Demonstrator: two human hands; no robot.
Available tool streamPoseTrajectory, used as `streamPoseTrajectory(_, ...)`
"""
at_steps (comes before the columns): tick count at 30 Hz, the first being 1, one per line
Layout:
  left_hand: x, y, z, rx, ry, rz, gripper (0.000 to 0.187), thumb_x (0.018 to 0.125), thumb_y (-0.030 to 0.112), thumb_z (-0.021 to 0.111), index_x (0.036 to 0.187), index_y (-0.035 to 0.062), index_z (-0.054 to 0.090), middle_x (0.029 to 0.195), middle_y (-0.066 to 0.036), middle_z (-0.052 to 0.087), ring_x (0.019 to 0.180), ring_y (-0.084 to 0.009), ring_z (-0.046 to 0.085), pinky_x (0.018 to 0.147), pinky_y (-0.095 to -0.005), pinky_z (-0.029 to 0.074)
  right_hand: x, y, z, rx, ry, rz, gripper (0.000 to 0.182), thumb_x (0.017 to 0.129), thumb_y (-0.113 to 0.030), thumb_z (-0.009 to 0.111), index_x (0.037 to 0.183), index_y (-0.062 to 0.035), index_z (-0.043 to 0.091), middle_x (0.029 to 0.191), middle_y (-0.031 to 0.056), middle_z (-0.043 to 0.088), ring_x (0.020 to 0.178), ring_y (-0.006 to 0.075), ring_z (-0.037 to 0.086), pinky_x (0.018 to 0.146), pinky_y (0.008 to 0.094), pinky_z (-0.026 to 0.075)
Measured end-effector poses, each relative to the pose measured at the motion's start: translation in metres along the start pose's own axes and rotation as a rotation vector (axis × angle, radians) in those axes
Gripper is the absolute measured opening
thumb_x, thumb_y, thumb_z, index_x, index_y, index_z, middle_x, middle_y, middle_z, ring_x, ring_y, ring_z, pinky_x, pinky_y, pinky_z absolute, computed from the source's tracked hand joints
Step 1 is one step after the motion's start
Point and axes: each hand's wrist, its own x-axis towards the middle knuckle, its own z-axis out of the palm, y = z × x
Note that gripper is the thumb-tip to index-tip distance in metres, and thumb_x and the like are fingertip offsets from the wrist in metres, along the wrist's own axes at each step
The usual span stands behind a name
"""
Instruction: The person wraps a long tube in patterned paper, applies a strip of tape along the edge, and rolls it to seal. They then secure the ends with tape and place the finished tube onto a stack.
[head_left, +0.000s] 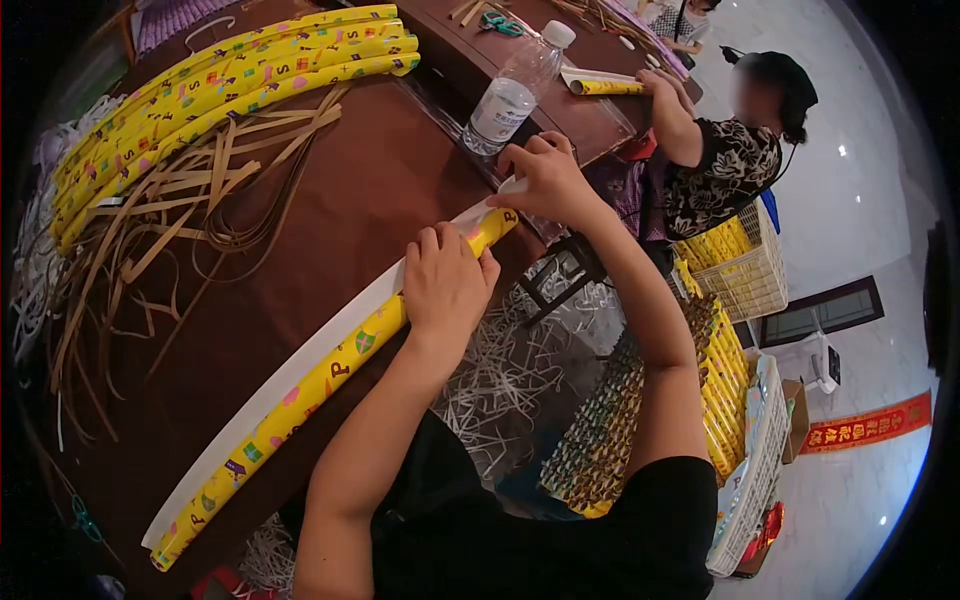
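Along the table's near edge lies a long roll of yellow patterned wrapping paper, with a strip of its white underside showing on the far side. My left hand is curled over the roll, pressing it near its right-hand part. At the right end, my right hand pinches the white edge of the paper between thumb and fingers. The exact grip of the fingertips there is partly hidden. A plastic water bottle stands just beyond my right hand.
Several finished-looking yellow rolls lie at the upper left beside loose tan strips. Green scissors rest at the back. Another person handles a yellow roll at right. Shredded white strips and a white basket of rolls are below.
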Motion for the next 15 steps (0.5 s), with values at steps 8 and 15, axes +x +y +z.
streamPoseTrajectory(8,0.0,0.001,0.001,0.04,-0.004,0.004,0.038,0.085,0.033,0.056,0.092,-0.0032,0.069,0.1,-0.012,0.06,0.093,-0.026,0.055,0.083,-0.0375,0.046,-0.002,-0.009,0.013,-0.122,0.092,-0.005,0.048,0.066,-0.043,0.079,0.096,-0.0108,0.061,0.075,0.0069,0.06,0.089,0.0254,0.057,0.101,0.0459,0.032)
streamPoseTrajectory(15,0.0,0.002,-0.005,0.072,-0.002,0.054,0.038,0.086,0.032,0.055,0.094,-0.0041,0.067,0.101,-0.012,0.059,0.093,-0.0265,0.054,0.082,-0.0383,0.046,-0.001,-0.009,0.021,-0.155,0.042,0.0,0.045,0.067,-0.041,0.078,0.092,-0.0085,0.06,0.076,0.0068,0.064,0.096,0.0261,0.058,0.1,0.0488,0.032)
